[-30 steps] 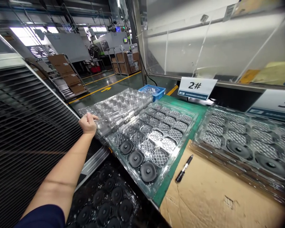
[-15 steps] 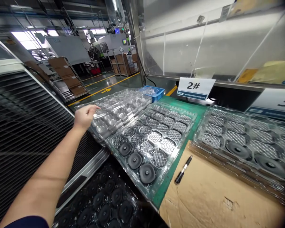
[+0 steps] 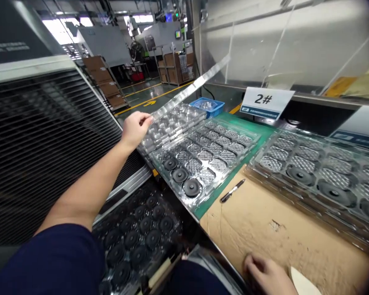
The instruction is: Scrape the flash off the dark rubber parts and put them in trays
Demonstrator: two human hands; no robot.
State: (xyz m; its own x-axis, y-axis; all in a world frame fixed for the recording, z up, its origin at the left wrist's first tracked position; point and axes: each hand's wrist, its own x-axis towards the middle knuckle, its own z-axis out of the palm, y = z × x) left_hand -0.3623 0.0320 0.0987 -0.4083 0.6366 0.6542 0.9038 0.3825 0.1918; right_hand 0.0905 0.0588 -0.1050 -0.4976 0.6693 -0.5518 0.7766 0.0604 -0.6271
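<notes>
My left hand (image 3: 135, 130) is closed in a pinch on the near edge of a clear plastic tray (image 3: 189, 89), which is tilted up and seen nearly edge-on. Beneath it lie more clear moulded trays (image 3: 175, 119). Beside them on the green table is an open clear tray (image 3: 229, 155) with a grid of pockets; three black round discs (image 3: 192, 187) fill its near row. My right hand (image 3: 269, 273) is low on the cardboard, its fingers curled; whether they hold anything is hidden. Pale paper (image 3: 303, 282) shows right beside it.
A black pen (image 3: 233, 191) lies on the cardboard (image 3: 258, 219). Stacked clear trays (image 3: 310, 188) with some discs stand at the right. A blue bin (image 3: 213, 107) and a "2#" sign (image 3: 267, 102) are behind. Lower left, a tray of black discs (image 3: 138, 235) sits beside a ribbed black panel (image 3: 49, 151).
A clear tray has come up from the pile, its far end rising, with my left hand on its edge. My right hand has come into view at the bottom. The view has shifted.
</notes>
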